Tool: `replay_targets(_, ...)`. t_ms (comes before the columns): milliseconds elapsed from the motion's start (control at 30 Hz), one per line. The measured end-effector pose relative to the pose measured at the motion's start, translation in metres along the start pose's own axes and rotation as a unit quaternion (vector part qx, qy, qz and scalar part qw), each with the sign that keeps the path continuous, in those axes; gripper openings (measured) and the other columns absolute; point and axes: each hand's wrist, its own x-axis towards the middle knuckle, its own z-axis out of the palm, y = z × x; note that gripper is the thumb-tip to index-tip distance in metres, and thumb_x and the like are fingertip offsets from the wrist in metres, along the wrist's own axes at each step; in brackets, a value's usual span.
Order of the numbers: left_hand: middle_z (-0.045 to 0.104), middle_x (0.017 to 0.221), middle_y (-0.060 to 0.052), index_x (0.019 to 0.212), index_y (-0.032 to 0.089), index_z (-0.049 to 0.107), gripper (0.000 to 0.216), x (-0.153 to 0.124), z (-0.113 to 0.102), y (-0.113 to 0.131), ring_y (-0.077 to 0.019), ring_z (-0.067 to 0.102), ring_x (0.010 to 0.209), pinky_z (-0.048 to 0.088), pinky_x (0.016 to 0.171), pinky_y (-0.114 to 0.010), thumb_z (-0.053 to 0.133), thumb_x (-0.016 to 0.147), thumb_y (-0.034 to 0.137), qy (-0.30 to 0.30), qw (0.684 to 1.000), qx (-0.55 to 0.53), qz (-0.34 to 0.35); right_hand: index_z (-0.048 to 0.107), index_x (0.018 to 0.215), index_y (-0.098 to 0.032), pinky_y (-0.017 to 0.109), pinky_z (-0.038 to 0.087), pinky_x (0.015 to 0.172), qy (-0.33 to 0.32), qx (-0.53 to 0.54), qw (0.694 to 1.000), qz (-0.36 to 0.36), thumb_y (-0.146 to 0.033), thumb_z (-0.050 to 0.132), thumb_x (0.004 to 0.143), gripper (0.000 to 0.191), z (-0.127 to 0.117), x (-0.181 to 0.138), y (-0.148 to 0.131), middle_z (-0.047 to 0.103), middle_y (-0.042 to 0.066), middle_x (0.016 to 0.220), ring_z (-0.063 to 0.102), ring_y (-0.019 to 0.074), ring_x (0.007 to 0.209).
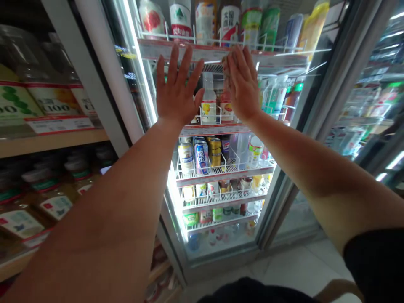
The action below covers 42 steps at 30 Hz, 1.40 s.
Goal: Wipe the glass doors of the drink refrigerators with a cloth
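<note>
My left hand (178,94) is raised with its fingers spread and nothing in it. To its right is my right hand (243,86), held flat with its fingers outstretched and close together. Both are in front of a lit drinks fridge, just under its top shelf edge (284,62). What looks like a faint reflection beside my right fingertips suggests glass there; whether either palm touches it, I cannot tell. Between the hands, farther back, stands a clear bottle with a yellow fruit label (208,107). Lower down are a blue can (201,158) and a gold can (215,152).
Wooden shelves at the left hold large bottles of pale drink (52,99) and dark-capped bottles (47,195). A grey frame post (279,210) borders the fridge at right, with another glass-fronted fridge (360,122) beyond. Pale floor tiles (309,261) lie below.
</note>
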Motion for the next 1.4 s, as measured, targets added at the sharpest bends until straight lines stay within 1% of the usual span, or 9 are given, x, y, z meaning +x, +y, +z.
replay_targets(167,-0.008,0.174,0.018,0.167,0.034,0.017,0.069,-0.002,-0.007,0.005,-0.0187,-0.016,0.163,-0.017,0.133,-0.051,0.036,0.103,0.050,-0.010,1.000,0.005,-0.001,0.047,0.158,-0.033,0.046,0.019,0.137,-0.094,0.053,0.990,-0.095,-0.048,0.022,0.107,0.059,0.000,-0.023,0.000,0.042,-0.008,0.168,0.020,0.0174,0.163)
replay_targets(300,-0.010,0.173,0.021,0.167,0.036,0.017,0.070,-0.001,-0.004,0.004,-0.0191,-0.017,0.162,-0.020,0.132,-0.053,0.039,0.102,0.048,-0.006,1.000,-0.017,-0.005,0.044,0.158,-0.037,0.042,0.020,0.137,-0.026,0.027,0.999,-0.030,-0.052,0.017,0.108,0.060,0.003,0.004,0.016,0.038,-0.009,0.170,0.019,0.0139,0.163)
replay_targets(400,-0.009,0.173,0.020,0.167,0.034,0.018,0.070,-0.001,-0.003,0.003,-0.0205,-0.015,0.163,-0.020,0.132,-0.055,0.040,0.102,0.048,0.001,1.000,-0.021,0.002,0.042,0.161,-0.030,0.043,0.016,0.137,0.013,0.025,1.000,-0.001,-0.052,0.014,0.108,0.064,0.007,0.007,0.015,0.037,-0.005,0.171,0.017,0.0167,0.164)
replay_targets(567,-0.005,0.175,0.017,0.167,0.034,0.020,0.068,-0.002,-0.007,0.005,-0.0213,-0.012,0.163,-0.015,0.133,-0.056,0.037,0.103,0.052,-0.002,1.000,-0.015,0.003,0.046,0.158,-0.033,0.050,0.024,0.135,-0.066,0.028,0.992,-0.101,-0.041,0.028,0.109,0.053,-0.002,-0.013,0.006,0.043,-0.005,0.168,0.026,0.0199,0.162)
replay_targets(633,-0.004,0.175,0.015,0.167,0.033,0.021,0.071,-0.002,-0.008,0.005,-0.0223,-0.012,0.163,-0.015,0.134,-0.054,0.041,0.102,0.051,-0.010,1.000,-0.007,-0.003,0.051,0.154,-0.033,0.046,0.029,0.134,-0.039,0.021,0.994,-0.100,-0.043,0.030,0.110,0.051,-0.007,-0.001,0.015,0.049,-0.004,0.164,0.033,0.0189,0.159)
replay_targets(800,-0.006,0.175,0.016,0.167,0.036,0.019,0.071,-0.001,-0.009,0.006,-0.0198,-0.014,0.163,-0.018,0.133,-0.049,0.040,0.101,0.049,-0.015,1.000,0.002,-0.011,0.052,0.153,-0.022,0.046,0.026,0.135,0.091,-0.014,0.996,0.016,-0.045,0.021,0.112,0.057,-0.005,0.030,0.030,0.050,0.003,0.164,0.036,0.0205,0.157)
replay_targets(1033,-0.004,0.173,0.021,0.166,0.040,0.021,0.068,-0.002,-0.004,0.001,-0.0183,-0.012,0.163,-0.015,0.134,-0.050,0.038,0.102,0.054,0.010,1.000,-0.020,0.003,0.052,0.154,-0.029,0.044,0.028,0.135,-0.029,0.026,0.992,-0.117,-0.041,0.029,0.110,0.051,0.001,-0.006,0.012,0.049,-0.002,0.164,0.030,0.0189,0.160)
replay_targets(1233,-0.009,0.174,0.018,0.168,0.036,0.016,0.071,-0.001,0.000,-0.002,-0.0219,-0.011,0.164,-0.015,0.132,-0.056,0.045,0.103,0.044,0.016,1.000,0.006,0.013,0.051,0.155,-0.030,0.053,0.020,0.136,0.100,0.049,0.992,0.057,-0.045,0.023,0.109,0.055,-0.001,-0.013,0.061,0.048,0.001,0.165,0.026,0.0239,0.162)
replay_targets(1400,-0.008,0.174,0.019,0.168,0.038,0.016,0.071,-0.001,0.000,-0.002,-0.0225,-0.011,0.164,-0.014,0.133,-0.056,0.044,0.103,0.045,0.014,1.000,0.008,0.014,0.049,0.157,-0.032,0.062,0.025,0.133,0.034,0.047,0.998,0.023,-0.045,0.026,0.106,0.058,-0.006,-0.054,0.066,0.049,0.005,0.163,0.029,0.0288,0.161)
